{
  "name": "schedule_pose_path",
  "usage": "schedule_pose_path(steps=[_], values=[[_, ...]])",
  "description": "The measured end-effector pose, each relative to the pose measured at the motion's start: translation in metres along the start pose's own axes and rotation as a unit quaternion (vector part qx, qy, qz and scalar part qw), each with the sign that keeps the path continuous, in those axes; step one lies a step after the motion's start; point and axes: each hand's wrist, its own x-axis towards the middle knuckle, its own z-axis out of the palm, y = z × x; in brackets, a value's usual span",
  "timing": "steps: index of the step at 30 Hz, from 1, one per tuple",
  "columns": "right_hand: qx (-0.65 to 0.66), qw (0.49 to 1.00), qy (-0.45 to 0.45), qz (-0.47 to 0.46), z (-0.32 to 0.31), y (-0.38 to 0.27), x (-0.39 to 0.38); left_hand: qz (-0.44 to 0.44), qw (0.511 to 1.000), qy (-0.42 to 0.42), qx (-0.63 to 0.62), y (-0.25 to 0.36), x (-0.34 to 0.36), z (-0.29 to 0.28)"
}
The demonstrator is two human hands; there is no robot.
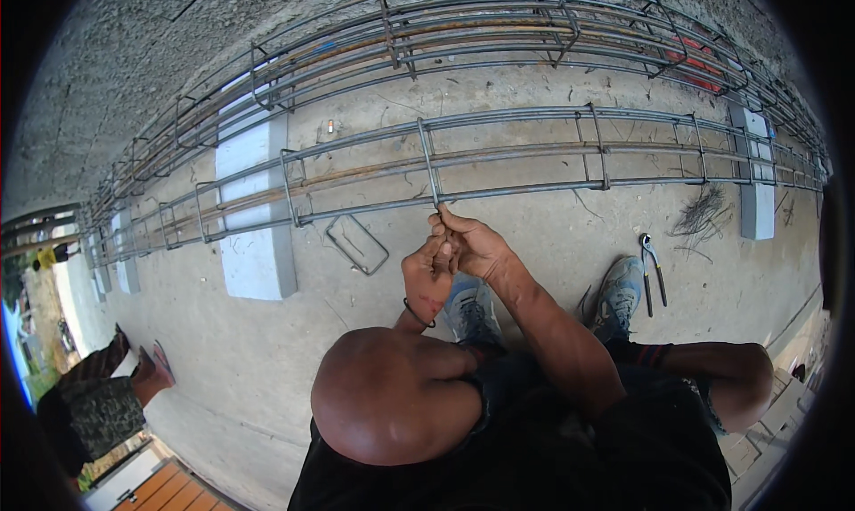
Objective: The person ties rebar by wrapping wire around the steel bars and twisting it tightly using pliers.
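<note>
My left hand (pixel 428 269) and my right hand (pixel 477 247) meet just below the near rebar cage (pixel 521 191), fingers pinched closed together. Whatever lies between the fingertips is too small and covered to make out. The right fingertips are close against the lower corner of a steel stirrup (pixel 428 159) that wraps around the cage's long bars. On the concrete floor, left of my hands, lies a loose rectangular stirrup (pixel 369 233). Pincers (pixel 653 266) with dark handles rest beside my right shoe (pixel 621 288).
Pale blocks (pixel 258 275) (pixel 759 210) stand under the cages at left and right. A second rebar cage (pixel 481 41) runs along the rough wall. Loose tie wire (pixel 700 214) lies right. Another person's sandalled foot (pixel 158 370) is at far left.
</note>
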Motion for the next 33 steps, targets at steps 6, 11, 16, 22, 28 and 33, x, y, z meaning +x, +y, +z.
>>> schedule_pose_path(steps=[6, 11, 16, 22, 28, 33], values=[[-0.212, 0.960, 0.161, -0.086, 0.019, -0.004, -0.002, -0.028, 0.996, -0.026, -0.076, 0.006, 0.000, 0.005], [-0.765, 0.498, 0.302, -0.277, 0.059, 0.006, 0.001, -0.053, 0.991, -0.022, -0.123, 0.008, -0.011, -0.001], [-0.806, 0.445, 0.301, -0.247, 0.068, 0.016, -0.010, -0.075, 0.991, 0.023, -0.108, 0.015, 0.003, -0.040], [-0.801, 0.477, 0.237, -0.274, 0.050, 0.011, -0.076, -0.104, 0.983, 0.024, 0.151, 0.037, 0.055, -0.012], [-0.893, 0.339, 0.293, 0.034, -0.080, -0.146, -0.204, 0.034, 0.935, 0.023, 0.352, 0.035, 0.060, -0.012], [-0.827, 0.274, 0.459, 0.172, -0.192, -0.146, -0.311, -0.096, 0.978, -0.034, 0.184, 0.036, 0.060, -0.021]])
